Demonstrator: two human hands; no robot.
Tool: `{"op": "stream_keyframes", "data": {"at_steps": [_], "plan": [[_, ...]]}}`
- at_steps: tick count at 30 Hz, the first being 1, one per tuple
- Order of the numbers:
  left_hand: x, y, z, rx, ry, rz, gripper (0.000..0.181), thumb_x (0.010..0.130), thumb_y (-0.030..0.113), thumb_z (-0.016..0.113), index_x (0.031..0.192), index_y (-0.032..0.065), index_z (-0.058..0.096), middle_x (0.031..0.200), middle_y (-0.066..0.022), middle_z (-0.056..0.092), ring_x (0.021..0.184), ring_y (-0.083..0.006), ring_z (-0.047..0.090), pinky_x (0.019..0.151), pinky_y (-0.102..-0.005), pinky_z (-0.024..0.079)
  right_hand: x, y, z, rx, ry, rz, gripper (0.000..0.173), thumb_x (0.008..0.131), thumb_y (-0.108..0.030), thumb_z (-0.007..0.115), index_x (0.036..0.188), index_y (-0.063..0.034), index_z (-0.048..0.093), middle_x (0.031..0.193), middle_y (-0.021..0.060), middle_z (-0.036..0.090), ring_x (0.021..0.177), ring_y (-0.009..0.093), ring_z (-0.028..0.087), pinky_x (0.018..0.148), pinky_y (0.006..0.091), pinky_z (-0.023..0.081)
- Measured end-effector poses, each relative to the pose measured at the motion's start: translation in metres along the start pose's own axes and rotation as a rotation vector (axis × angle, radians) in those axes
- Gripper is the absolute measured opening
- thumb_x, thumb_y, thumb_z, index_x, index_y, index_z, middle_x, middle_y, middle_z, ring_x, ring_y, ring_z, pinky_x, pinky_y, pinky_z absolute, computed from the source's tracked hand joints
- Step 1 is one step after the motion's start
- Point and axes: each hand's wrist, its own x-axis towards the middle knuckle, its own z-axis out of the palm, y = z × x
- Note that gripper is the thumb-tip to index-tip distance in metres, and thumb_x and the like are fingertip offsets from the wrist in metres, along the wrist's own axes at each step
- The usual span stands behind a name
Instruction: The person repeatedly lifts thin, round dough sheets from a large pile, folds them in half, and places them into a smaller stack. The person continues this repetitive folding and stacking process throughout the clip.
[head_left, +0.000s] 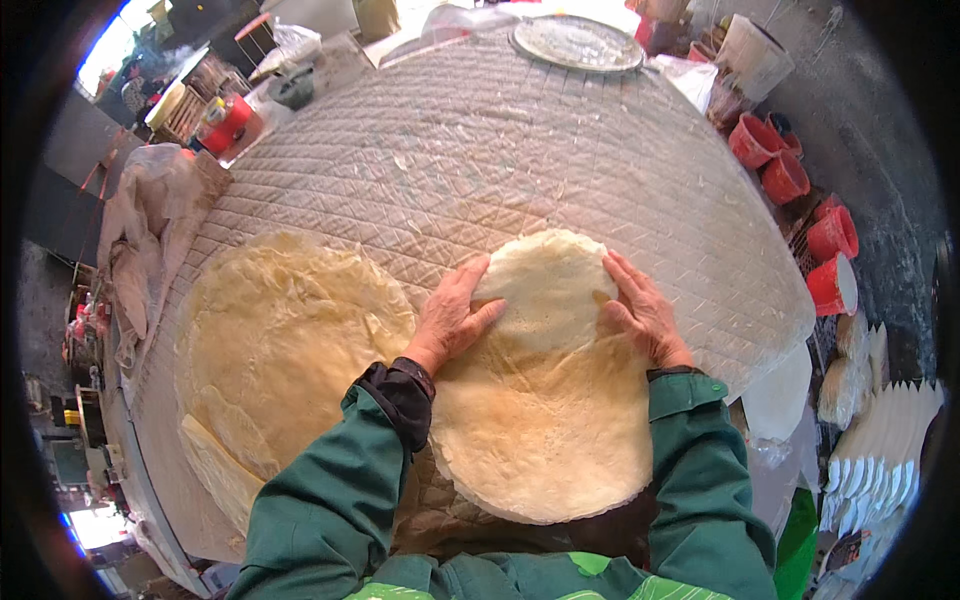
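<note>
A pale, thin round flatbread (540, 442) lies on the quilted cloth in front of me, its near edge by my body. Its far part is paler and greenish; I cannot tell whether that part is folded over. At the far left edge my left hand (457, 307) grips it, thumb across the top. On the opposite side my right hand (641, 307) holds the edge the same way, fingers pointing away from me. A wider, yellowish stack of thin flatbreads (292, 322) sits to the left, wrinkled on top, with one edge folded at the near left.
A quilted cloth (480, 150) covers the large table. At the far edge rests a round, flour-dusted disc (577, 43). Several red buckets (831, 232) stand along the right side, near a white bucket (754, 56). Crumpled plastic sheeting (146, 217) hangs at the left edge.
</note>
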Motion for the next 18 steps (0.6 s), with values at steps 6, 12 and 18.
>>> {"op": "stream_keyframes", "data": {"at_steps": [6, 12, 18], "plan": [[0.005, -0.012, 0.005, 0.024, 0.003, 0.012, 0.080, 0.083, 0.046, 0.061, 0.145, 0.0041, 0.031, 0.140, -0.0210, 0.043, 0.128, -0.0380, 0.041, 0.107, -0.0441, 0.031, 0.007, 0.010, 0.004, 0.035, -0.011, -0.044, 0.070, 0.089, -0.065, 0.042, 0.144, -0.0223, 0.039, 0.150, 0.0040, 0.036, 0.134, 0.029, 0.038, 0.109, 0.0382, 0.033], [-0.052, 0.115, -0.010, 0.377, -0.183, 0.395, 0.086, 0.083, 0.063, 0.053, 0.149, 0.0131, 0.028, 0.158, -0.0153, 0.012, 0.146, -0.0359, 0.001, 0.111, -0.0614, -0.005, 0.006, 0.022, -0.001, -0.174, -0.027, -0.058, 0.063, 0.093, -0.045, 0.048, 0.149, -0.0204, 0.029, 0.154, 0.0052, 0.028, 0.137, 0.032, 0.033, 0.111, 0.0393, 0.030], [-0.181, 0.117, 0.075, 0.357, -0.443, 0.717, 0.091, 0.071, 0.058, 0.066, 0.147, 0.0209, 0.031, 0.158, -0.0042, 0.016, 0.146, -0.0331, 0.010, 0.114, -0.0604, 0.005, 0.015, 0.005, 0.013, -0.141, 0.011, -0.180, 0.060, 0.093, -0.029, 0.051, 0.148, -0.0165, 0.031, 0.153, 0.0100, 0.030, 0.139, 0.030, 0.031, 0.114, 0.0387, 0.026]]}}
